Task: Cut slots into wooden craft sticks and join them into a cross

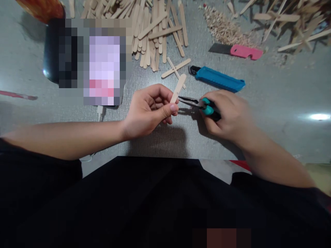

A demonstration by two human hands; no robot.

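Observation:
Between the thumb and fingers of my left hand (155,108) is a wooden popsicle stick (179,86), tilted with its upper end pointing away from me. A small dark mark or notch shows partway along it. My right hand (227,115) is wrapped round the teal and black handles of needle-nose pliers (200,103). The pliers' thin jaws point left and their tips come close to the stick's edge; whether they touch it I cannot tell. Just beyond the stick lie two crossed popsicle sticks (181,66) on the grey table.
A blue utility knife (219,78) and a pink-handled cutter (245,51) lie beyond my right hand. Wood shavings (224,27) and a heap of crossed sticks (292,20) are at the far right. Loose sticks (147,38) pile up at the back. A blurred-out phone (104,69) with a cable sits left.

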